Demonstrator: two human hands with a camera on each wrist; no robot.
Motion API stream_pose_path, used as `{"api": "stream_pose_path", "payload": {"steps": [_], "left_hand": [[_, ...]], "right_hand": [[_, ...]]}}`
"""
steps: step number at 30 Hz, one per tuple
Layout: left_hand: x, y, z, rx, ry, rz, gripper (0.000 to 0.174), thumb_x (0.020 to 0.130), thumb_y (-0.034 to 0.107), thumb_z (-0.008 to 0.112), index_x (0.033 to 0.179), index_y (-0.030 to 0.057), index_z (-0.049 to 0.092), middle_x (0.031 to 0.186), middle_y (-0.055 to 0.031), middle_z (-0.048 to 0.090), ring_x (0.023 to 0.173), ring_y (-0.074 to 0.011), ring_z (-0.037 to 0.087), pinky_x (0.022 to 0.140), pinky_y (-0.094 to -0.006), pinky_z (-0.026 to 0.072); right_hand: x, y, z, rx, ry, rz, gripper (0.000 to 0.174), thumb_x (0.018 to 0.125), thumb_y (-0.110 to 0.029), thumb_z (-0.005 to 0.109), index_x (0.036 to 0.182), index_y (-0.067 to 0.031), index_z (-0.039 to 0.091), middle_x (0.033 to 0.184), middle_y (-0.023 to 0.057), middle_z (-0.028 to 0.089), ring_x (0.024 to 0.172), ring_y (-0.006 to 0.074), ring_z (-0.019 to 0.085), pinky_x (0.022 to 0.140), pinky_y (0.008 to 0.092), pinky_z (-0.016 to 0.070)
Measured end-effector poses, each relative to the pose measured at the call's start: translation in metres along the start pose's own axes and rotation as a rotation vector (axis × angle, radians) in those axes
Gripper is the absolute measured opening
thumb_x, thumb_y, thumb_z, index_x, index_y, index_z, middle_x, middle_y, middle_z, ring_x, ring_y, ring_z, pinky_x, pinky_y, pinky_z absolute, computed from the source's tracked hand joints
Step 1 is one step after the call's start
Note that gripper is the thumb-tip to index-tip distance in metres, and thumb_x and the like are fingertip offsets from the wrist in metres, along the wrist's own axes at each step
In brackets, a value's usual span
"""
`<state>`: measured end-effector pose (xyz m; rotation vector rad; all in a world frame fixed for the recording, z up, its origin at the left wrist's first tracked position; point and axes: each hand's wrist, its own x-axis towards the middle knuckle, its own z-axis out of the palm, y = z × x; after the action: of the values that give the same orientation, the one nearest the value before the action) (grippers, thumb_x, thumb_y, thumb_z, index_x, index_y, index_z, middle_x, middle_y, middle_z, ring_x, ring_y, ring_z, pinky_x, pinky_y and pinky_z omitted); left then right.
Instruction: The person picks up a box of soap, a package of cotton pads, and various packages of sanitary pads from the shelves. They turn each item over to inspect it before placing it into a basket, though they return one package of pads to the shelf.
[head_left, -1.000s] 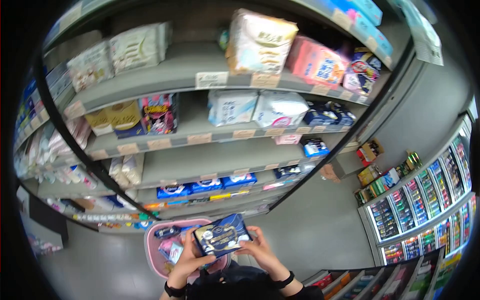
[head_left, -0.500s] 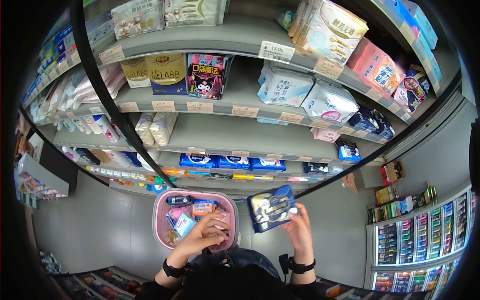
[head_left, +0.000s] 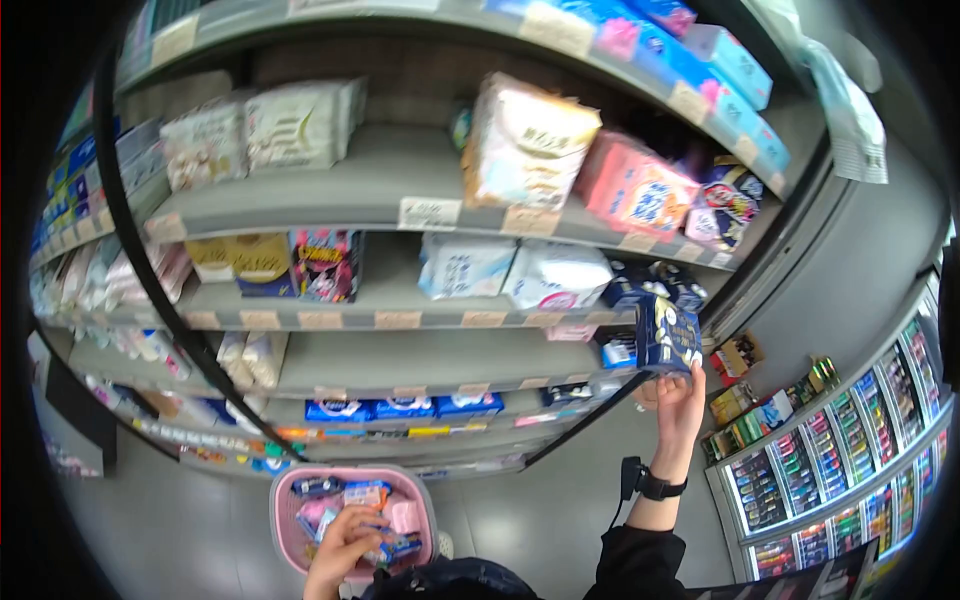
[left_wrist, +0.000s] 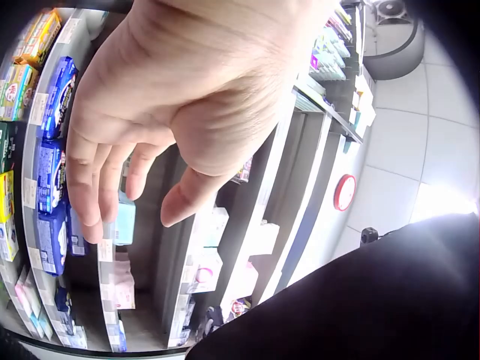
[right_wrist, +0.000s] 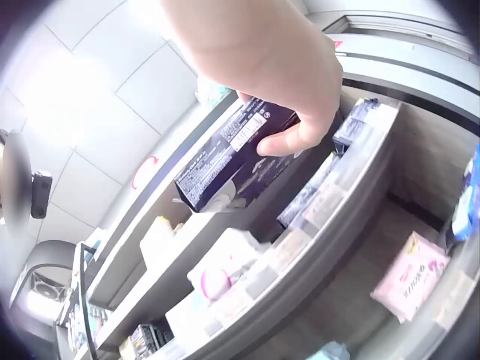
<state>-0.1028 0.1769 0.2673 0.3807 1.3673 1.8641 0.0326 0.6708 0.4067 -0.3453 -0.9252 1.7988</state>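
My right hand (head_left: 678, 405) is raised at the right end of the shelves, gripping a dark blue pack (head_left: 668, 335) with gold and white print. In the right wrist view the thumb and fingers of that hand (right_wrist: 262, 67) pinch the dark pack (right_wrist: 232, 161) in front of the shelf with similar dark packs (right_wrist: 356, 124). Low down, my left hand (head_left: 345, 540) is over the pink basket (head_left: 283, 515), fingers loosely bent. The left wrist view shows the left hand (left_wrist: 172, 97) holding nothing, fingers hanging down.
Shelves (head_left: 400, 205) hold white packs (head_left: 465, 265), a pink pack (head_left: 640, 185) and several blue packs (head_left: 405, 407). Dark shelf posts (head_left: 150, 260) slant down on both sides. Colourful goods fill a lit rack (head_left: 820, 450) at the right.
My right hand has lifted the dark blue pack up and right, from above the basket to the shelf's right end. The left hand let go of the pack and stays over the basket. The head view has shifted.
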Motion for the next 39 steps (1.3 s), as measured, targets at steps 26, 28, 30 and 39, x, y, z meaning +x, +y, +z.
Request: {"api": "stream_pose_path", "payload": {"steps": [26,28,30,39], "left_hand": [[-0.008,-0.002,0.002,0.038,0.111,0.024,0.038,0.083,-0.008,0.057,0.119,-0.0001,0.050,0.108,-0.0159,0.064,0.090,-0.0281,0.068,0.067,-0.0310,0.0522],[-0.007,-0.002,0.000,0.032,0.111,0.023,0.037,0.084,-0.008,0.056,0.119,0.0000,0.050,0.108,-0.0159,0.064,0.090,-0.0282,0.068,0.067,-0.0311,0.0523],[-0.006,-0.007,-0.008,0.017,0.086,0.020,0.038,0.085,-0.007,0.057,0.121,0.0009,0.049,0.111,-0.0153,0.063,0.093,-0.0266,0.067,0.069,-0.0295,0.0509],[-0.001,-0.039,-0.073,0.143,0.472,0.080,0.029,0.083,-0.004,0.056,0.111,0.0035,0.054,0.100,-0.0082,0.065,0.084,-0.0193,0.067,0.062,-0.0253,0.0498]], "right_hand": [[0.150,0.025,0.046,-1.061,0.280,-0.628,0.031,0.089,-0.026,0.066,0.101,0.0029,0.070,0.078,0.0053,0.067,0.064,0.0078,0.056,0.056,0.0225,0.0424],[0.154,0.029,0.043,-1.038,0.269,-0.639,0.032,0.089,-0.026,0.067,0.101,0.0032,0.069,0.070,0.0026,0.061,0.061,0.0071,0.051,0.056,0.0238,0.0403],[0.152,0.027,0.043,-0.962,0.241,-0.603,0.034,0.089,-0.027,0.068,0.102,0.0034,0.068,0.065,0.0014,0.057,0.061,0.0078,0.049,0.059,0.0260,0.0410],[0.026,0.028,0.047,-0.647,-0.057,-0.405,0.018,0.093,-0.015,0.059,0.107,-0.0036,0.062,0.080,-0.0022,0.057,0.062,0.0036,0.045,0.053,0.0171,0.0347]]}}
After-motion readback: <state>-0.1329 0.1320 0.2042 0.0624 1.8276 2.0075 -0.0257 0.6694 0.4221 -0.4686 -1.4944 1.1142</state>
